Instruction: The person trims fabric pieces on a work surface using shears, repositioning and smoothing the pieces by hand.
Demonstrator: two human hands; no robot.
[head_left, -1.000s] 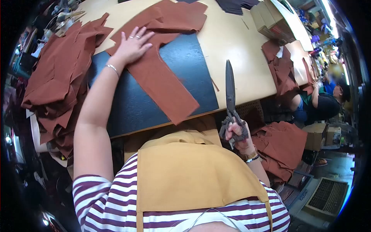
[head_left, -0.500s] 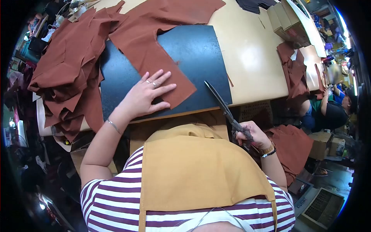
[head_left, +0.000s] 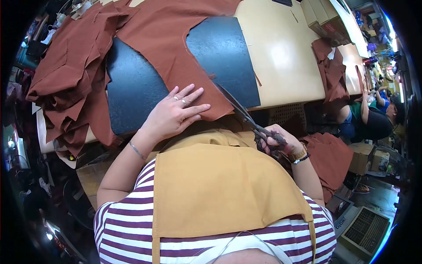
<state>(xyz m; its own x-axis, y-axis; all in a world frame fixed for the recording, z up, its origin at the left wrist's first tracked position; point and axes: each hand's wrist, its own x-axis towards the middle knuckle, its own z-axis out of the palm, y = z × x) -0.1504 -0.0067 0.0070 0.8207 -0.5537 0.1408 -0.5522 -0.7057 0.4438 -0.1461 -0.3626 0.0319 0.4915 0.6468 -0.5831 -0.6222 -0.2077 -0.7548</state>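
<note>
Spread fingers of the left hand (head_left: 173, 110) lie flat on the near end of a rust-brown cloth piece (head_left: 176, 61), draped across a black mat (head_left: 222, 48); should the palm lift or drag, the cloth could ruck or skid on that smooth sheet. Just right, the shears (head_left: 251, 122) angle toward the far left, gripped in the right hand (head_left: 281, 138). Whether the blades are parted or touch the cloth cannot be told; a leftward swing could nick the nearby fingers or gash the piece.

Beneath the mat runs a pale, shiny bench (head_left: 281, 61). A heap of rust-brown cloth (head_left: 66, 75) sags over its near edge at left, a slip risk if its weight pulls. At far right stands a cardboard box (head_left: 323, 22), with more brown cloth (head_left: 329, 72) hanging nearby. Nearer, a brown bundle (head_left: 329, 163) sits low beside cardboard cartons (head_left: 362, 158), a grilled unit (head_left: 367, 229) beyond, while a co-worker (head_left: 371, 119) appears at far right in the crowded room.
</note>
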